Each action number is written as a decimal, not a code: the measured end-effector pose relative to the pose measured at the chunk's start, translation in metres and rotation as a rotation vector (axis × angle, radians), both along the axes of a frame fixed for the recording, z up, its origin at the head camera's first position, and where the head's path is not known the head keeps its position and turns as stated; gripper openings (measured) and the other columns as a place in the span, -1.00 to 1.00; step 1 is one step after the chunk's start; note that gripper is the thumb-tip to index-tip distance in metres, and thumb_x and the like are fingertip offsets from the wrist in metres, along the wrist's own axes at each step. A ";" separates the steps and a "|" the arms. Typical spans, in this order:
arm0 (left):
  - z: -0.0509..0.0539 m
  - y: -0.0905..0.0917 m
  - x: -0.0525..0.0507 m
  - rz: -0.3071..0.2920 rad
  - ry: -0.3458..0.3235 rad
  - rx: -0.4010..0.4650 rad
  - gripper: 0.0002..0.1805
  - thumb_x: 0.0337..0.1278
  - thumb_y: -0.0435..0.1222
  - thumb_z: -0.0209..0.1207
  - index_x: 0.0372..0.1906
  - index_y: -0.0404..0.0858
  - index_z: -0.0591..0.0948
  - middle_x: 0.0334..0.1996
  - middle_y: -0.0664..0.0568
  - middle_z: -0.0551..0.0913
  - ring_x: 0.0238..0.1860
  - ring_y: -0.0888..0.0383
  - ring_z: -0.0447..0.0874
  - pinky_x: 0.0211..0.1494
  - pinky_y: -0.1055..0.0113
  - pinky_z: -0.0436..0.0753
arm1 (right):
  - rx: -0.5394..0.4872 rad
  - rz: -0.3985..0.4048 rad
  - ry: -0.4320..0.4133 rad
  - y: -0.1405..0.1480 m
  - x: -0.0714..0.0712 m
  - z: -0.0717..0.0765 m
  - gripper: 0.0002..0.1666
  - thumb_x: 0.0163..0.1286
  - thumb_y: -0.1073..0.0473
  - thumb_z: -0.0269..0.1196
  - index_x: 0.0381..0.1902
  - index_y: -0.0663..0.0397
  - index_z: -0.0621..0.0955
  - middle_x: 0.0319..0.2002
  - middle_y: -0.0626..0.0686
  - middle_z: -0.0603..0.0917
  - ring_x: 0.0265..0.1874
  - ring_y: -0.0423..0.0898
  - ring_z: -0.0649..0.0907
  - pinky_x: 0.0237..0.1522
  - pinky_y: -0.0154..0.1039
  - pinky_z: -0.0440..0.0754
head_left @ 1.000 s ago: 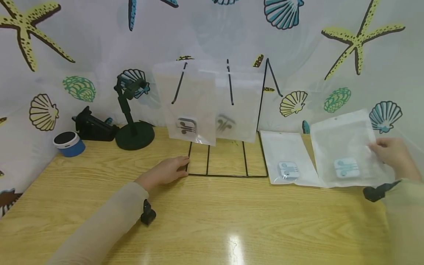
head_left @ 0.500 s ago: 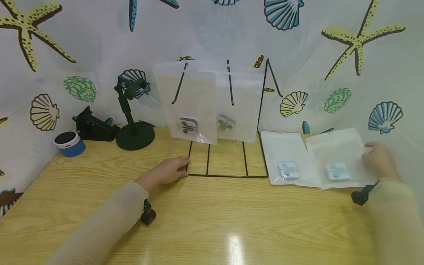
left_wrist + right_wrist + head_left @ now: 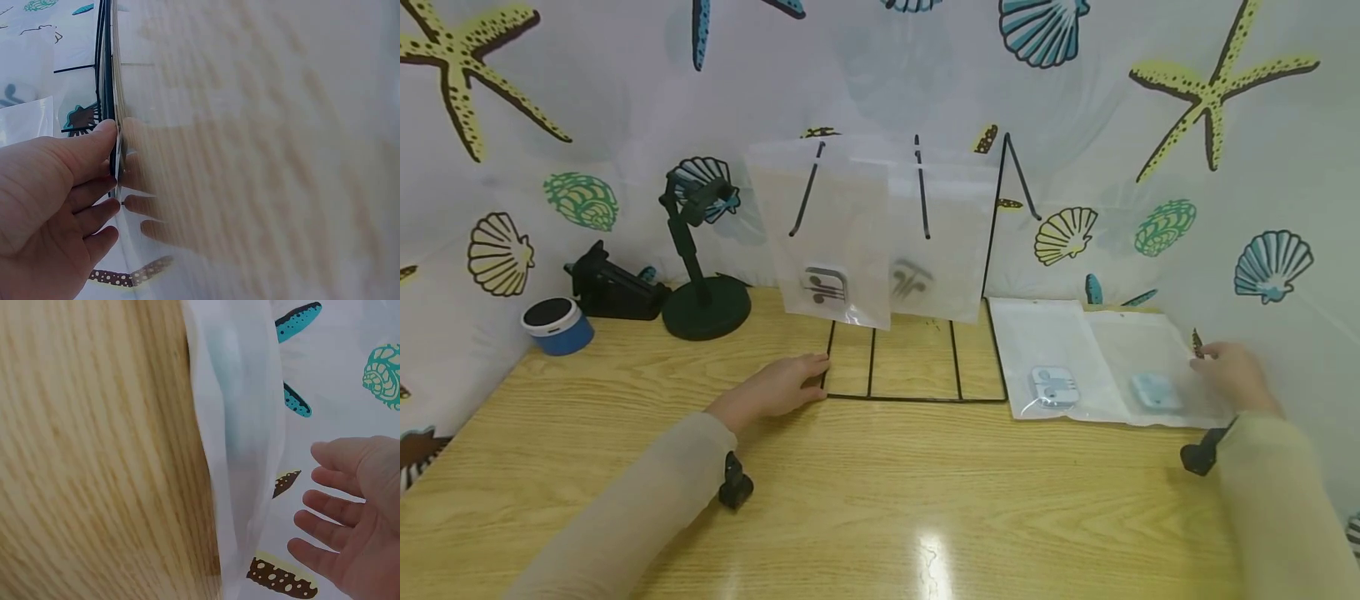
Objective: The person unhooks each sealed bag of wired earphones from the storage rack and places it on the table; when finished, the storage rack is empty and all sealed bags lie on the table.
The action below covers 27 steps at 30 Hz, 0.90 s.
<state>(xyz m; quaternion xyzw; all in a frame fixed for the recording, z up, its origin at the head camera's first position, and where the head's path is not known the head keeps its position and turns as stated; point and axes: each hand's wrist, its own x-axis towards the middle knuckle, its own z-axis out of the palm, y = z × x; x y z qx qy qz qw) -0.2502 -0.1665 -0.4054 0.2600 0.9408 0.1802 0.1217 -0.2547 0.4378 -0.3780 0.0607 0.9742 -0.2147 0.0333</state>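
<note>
A black wire display rack (image 3: 917, 399) stands mid-table. My left hand (image 3: 778, 385) holds the left side of its base; in the left wrist view, the thumb (image 3: 100, 140) presses on the black wire with fingers below it. Two translucent bags (image 3: 831, 217) with boxed earphones hang from its hooks, the left one overlapping the other. Right of the rack, a bag (image 3: 1045, 333) with white boxed earphones lies flat, with another such bag (image 3: 1138, 346) beside it. My right hand (image 3: 1236, 377) is at that bag's right edge; in the right wrist view its fingers are extended, apart from the bag.
To the left stand a dark green round-based stand (image 3: 703, 308), a black holder (image 3: 617, 287) and a blue and white cylinder with a black top (image 3: 557, 327). A white cloth (image 3: 887, 75) with starfish and shells hangs behind the wooden table (image 3: 880, 500).
My right hand has lowered the rightmost bag flat onto the table beside the other bag and let it go, moving left. My left hand stays on the rack.
</note>
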 end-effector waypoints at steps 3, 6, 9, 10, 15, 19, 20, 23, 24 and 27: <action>0.000 0.000 0.000 -0.009 0.006 0.000 -0.39 0.26 -0.24 0.10 0.31 -0.46 0.24 0.31 -0.26 0.21 0.32 -0.15 0.10 0.31 0.02 0.16 | 0.014 0.073 -0.084 -0.010 0.001 -0.001 -0.25 0.39 -0.03 0.04 0.15 0.64 0.25 0.11 0.61 0.22 0.08 0.49 0.23 0.07 0.30 0.23; -0.001 0.000 0.000 -0.003 0.002 0.002 -0.39 0.26 -0.24 0.10 0.31 -0.46 0.24 0.31 -0.25 0.20 0.33 -0.14 0.09 0.32 0.04 0.15 | 0.006 0.108 -0.188 -0.021 0.002 -0.001 -0.04 0.33 -0.27 0.03 0.22 0.55 0.20 0.15 0.60 0.18 0.11 0.49 0.20 0.10 0.31 0.19; -0.001 0.000 0.000 -0.008 0.009 0.001 -0.39 0.26 -0.24 0.10 0.31 -0.46 0.24 0.31 -0.26 0.20 0.32 -0.15 0.09 0.31 0.03 0.16 | 0.015 0.124 -0.259 -0.030 0.003 -0.002 0.07 0.26 -0.37 0.03 0.26 0.53 0.15 0.17 0.60 0.16 0.13 0.50 0.17 0.11 0.32 0.17; -0.001 0.000 0.000 -0.005 0.007 0.003 -0.39 0.26 -0.25 0.10 0.31 -0.46 0.24 0.31 -0.26 0.20 0.33 -0.14 0.09 0.31 0.03 0.15 | 0.025 0.132 -0.263 -0.031 0.003 -0.002 0.09 0.25 -0.38 0.04 0.25 0.55 0.15 0.16 0.60 0.17 0.13 0.51 0.18 0.11 0.32 0.18; -0.001 0.000 0.001 -0.006 0.011 0.006 -0.39 0.26 -0.25 0.10 0.31 -0.47 0.24 0.31 -0.27 0.20 0.32 -0.16 0.09 0.31 0.02 0.16 | 0.026 0.112 -0.277 -0.033 0.003 -0.004 0.14 0.23 -0.40 0.05 0.27 0.54 0.10 0.19 0.60 0.11 0.15 0.52 0.11 0.13 0.34 0.12; -0.002 0.000 0.001 -0.001 0.010 0.007 -0.39 0.26 -0.24 0.10 0.30 -0.47 0.25 0.30 -0.27 0.21 0.32 -0.16 0.10 0.31 0.02 0.16 | 0.010 0.082 -0.295 -0.032 0.003 -0.005 0.17 0.21 -0.42 0.04 0.29 0.53 0.07 0.21 0.60 0.06 0.17 0.52 0.07 0.13 0.35 0.09; -0.002 0.000 0.001 -0.002 0.010 0.006 -0.39 0.26 -0.24 0.10 0.30 -0.47 0.25 0.30 -0.27 0.21 0.32 -0.17 0.10 0.31 0.01 0.16 | 0.005 0.077 -0.298 -0.032 0.003 -0.005 0.17 0.21 -0.43 0.04 0.30 0.52 0.06 0.22 0.60 0.05 0.17 0.53 0.06 0.14 0.36 0.08; -0.002 0.000 0.001 0.000 0.008 0.006 -0.39 0.26 -0.24 0.10 0.31 -0.46 0.24 0.31 -0.27 0.20 0.32 -0.16 0.10 0.31 0.01 0.16 | -0.009 0.065 -0.293 -0.032 0.003 -0.005 0.18 0.20 -0.43 0.04 0.30 0.52 0.05 0.22 0.59 0.03 0.18 0.52 0.05 0.14 0.35 0.06; -0.002 0.000 0.001 -0.001 0.009 0.006 -0.39 0.26 -0.24 0.10 0.31 -0.46 0.24 0.31 -0.27 0.20 0.32 -0.17 0.10 0.31 0.01 0.16 | -0.008 0.064 -0.287 -0.032 0.003 -0.006 0.17 0.21 -0.43 0.04 0.30 0.52 0.05 0.22 0.59 0.04 0.18 0.52 0.05 0.14 0.35 0.06; -0.001 0.000 0.001 0.000 0.009 0.009 -0.39 0.26 -0.25 0.10 0.31 -0.46 0.24 0.31 -0.27 0.20 0.32 -0.17 0.10 0.31 0.01 0.16 | -0.006 0.070 -0.260 -0.031 0.003 -0.006 0.16 0.22 -0.41 0.04 0.29 0.54 0.06 0.21 0.60 0.05 0.18 0.52 0.06 0.15 0.34 0.07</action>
